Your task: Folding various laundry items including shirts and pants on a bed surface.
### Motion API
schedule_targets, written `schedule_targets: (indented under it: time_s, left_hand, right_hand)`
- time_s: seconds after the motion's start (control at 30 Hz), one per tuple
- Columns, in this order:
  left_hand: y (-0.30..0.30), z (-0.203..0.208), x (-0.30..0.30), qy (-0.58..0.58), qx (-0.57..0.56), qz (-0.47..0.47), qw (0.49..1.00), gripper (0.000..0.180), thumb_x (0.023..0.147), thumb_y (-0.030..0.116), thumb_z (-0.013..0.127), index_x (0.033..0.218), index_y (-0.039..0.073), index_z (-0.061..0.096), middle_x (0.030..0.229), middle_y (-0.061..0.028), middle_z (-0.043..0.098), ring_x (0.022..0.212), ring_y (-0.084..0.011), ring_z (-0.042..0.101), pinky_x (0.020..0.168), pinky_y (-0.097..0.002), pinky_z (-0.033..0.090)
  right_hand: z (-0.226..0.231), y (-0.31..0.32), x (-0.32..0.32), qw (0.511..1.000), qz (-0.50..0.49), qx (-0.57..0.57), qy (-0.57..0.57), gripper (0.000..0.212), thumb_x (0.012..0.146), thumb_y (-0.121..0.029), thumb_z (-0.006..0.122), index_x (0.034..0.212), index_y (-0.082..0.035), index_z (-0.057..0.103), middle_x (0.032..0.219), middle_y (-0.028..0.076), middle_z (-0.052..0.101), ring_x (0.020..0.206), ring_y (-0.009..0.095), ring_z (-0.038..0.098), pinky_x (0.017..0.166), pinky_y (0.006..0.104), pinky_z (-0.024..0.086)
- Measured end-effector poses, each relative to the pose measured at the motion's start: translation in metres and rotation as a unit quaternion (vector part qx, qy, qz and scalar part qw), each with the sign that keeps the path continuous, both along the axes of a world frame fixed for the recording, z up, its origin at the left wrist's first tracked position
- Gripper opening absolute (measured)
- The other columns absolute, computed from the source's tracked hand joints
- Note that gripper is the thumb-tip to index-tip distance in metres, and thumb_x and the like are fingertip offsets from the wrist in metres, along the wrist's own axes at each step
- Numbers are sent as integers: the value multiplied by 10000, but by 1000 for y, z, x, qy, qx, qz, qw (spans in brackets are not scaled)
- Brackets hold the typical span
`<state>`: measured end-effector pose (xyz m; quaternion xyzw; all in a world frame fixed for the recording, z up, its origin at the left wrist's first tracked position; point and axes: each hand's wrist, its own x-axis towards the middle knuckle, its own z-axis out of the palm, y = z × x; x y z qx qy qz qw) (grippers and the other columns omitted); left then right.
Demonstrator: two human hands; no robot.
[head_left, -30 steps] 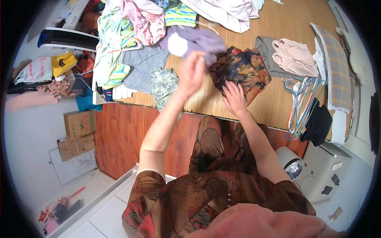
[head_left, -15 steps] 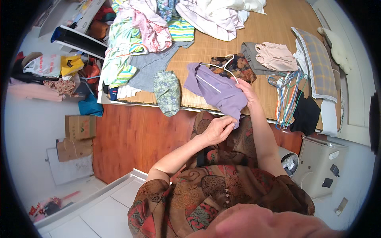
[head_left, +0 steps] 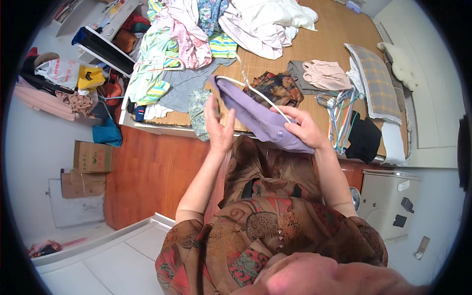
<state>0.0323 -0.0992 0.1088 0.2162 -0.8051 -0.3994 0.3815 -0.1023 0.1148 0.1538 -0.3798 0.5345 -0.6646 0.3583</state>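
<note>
A purple garment [head_left: 258,118] hangs on a white clothes hanger [head_left: 253,89], held over the near edge of the bed. My right hand [head_left: 304,129] is closed on the right end of the hanger and the cloth there. At the garment's left side, my left hand [head_left: 220,125] is raised with its fingers apart and grips nothing. A green patterned folded cloth [head_left: 197,110] lies on the bed edge, partly behind the left hand. Just beyond the purple garment rests a dark flowered garment [head_left: 276,88].
Heaped clothes [head_left: 182,39] cover the bed's far left. To the right are a folded pink garment [head_left: 325,74], a bunch of coloured hangers [head_left: 339,110], a black cloth [head_left: 364,137] and a plaid pillow [head_left: 376,81]. A cardboard box [head_left: 92,156] stands on the floor at left.
My left hand has let go of the purple garment's lower part and moved up and left, opening. The hanger and garment have turned, with the hook now pointing up and left.
</note>
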Motion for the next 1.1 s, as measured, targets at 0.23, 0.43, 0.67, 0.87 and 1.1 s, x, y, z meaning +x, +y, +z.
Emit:
schedule_targets:
  time_s: [0.23, 0.43, 0.67, 0.87, 1.1]
  left_hand:
    - [-37, 40, 2, 93, -120, 77, 985, 607, 836, 211, 647, 1339, 0, 380, 1335, -231, 409, 1247, -372, 376, 1046, -434, 283]
    - [-43, 20, 20, 19, -77, 2, 997, 261, 832, 205, 628, 1029, 33, 631, 1007, -142, 634, 1062, -321, 539, 964, -422, 367]
    - [-35, 14, 33, -4, -222, -33, 974, 162, 776, 194, 675, 724, 68, 588, 667, -77, 527, 671, -276, 479, 685, -405, 366]
    - [-14, 32, 38, -70, -214, -84, 971, 178, 764, 188, 667, 651, 73, 591, 599, -78, 549, 597, -279, 517, 633, -389, 392]
    - [40, 44, 26, -111, -281, -211, 929, 141, 755, 199, 671, 695, 83, 618, 649, -71, 586, 666, -281, 562, 669, -392, 393]
  right_hand:
    - [40, 53, 28, 993, 93, 76, 19, 482, 825, -128, 537, 1275, 38, 489, 1245, 126, 547, 1161, 181, 497, 1004, 317, 354]
    - [42, 77, 34, 993, 81, 82, -17, 504, 801, -120, 558, 1266, 61, 487, 1247, 143, 545, 1159, 196, 502, 1006, 313, 352]
    - [41, 90, 36, 987, 91, 124, 42, 463, 824, -124, 551, 1257, 33, 508, 1189, 123, 590, 1090, 181, 549, 952, 300, 396]
    - [25, 87, 27, 916, 11, 259, 305, 345, 881, -138, 497, 1193, -4, 556, 958, 115, 661, 881, 197, 604, 806, 327, 464]
    - [14, 55, 50, 977, -5, 178, 121, 216, 892, -113, 543, 1032, 32, 620, 739, 41, 592, 629, 77, 544, 560, 229, 427]
